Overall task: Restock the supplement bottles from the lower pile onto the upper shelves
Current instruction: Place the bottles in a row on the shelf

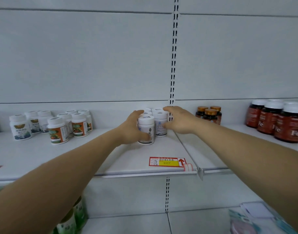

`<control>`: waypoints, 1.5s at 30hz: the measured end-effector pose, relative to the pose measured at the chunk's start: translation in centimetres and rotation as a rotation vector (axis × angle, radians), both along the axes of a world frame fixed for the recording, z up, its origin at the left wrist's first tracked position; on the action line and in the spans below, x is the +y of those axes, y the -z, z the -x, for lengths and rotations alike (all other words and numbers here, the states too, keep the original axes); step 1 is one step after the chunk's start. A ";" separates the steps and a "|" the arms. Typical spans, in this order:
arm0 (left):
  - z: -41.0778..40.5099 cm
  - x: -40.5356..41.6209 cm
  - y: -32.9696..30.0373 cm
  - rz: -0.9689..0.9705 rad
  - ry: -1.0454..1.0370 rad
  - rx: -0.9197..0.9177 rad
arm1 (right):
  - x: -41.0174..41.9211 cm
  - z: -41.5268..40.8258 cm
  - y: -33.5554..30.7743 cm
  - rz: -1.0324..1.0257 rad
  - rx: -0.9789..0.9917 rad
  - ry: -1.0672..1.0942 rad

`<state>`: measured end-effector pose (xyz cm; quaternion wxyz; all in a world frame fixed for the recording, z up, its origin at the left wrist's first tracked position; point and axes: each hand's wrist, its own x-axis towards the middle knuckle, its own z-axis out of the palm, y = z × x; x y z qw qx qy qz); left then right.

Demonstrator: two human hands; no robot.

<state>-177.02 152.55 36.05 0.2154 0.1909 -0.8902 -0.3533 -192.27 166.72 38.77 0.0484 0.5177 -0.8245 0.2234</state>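
White plastic all round at the centre of the upper shelf: both arms are stretched out to a tight cluster of white-capped supplement bottles. The left hand wraps the front bottle from its nine o'clock side, fingers curled over the cap, thumb low across the label, a real grip. The right hand sits at three o'clock of the neighbouring bottle, fingers fairly straight and close together, lying against its side and cap, pressing more than gripping as far as I can tell.

Now the worries! These bottles stand touching, upright, with more of the same close behind at twelve o'clock. Squeeze from both sides and a tall light bottle could tip or pop forward, toward six o'clock, where the shelf lip near the red and yellow price tag looks low and would probably stop little. A hard shove toward twelve o'clock might topple the back ones against the panel instead.

Watch the right forearm too: the amber bottles with gold caps stand just beyond it at three o'clock, and the dark red bottles farther out. Drawing that arm back carelessly could clip them. Over at nine o'clock, the orange-labelled bottles are well apart, safe I'd say.

Down at seven o'clock, green-labelled bottles on the lower level wait, blurred.
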 end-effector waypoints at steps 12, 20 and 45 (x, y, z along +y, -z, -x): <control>1.9 6.2 -5.4 0.375 0.097 0.079 | 8.5 4.5 -3.3 0.059 0.135 0.312; 10.2 11.6 -2.4 0.234 0.105 -0.088 | 12.4 11.6 -2.5 0.056 0.084 0.275; 22.2 14.4 1.7 0.019 -0.088 -0.001 | 11.2 22.2 2.1 0.152 0.035 -0.017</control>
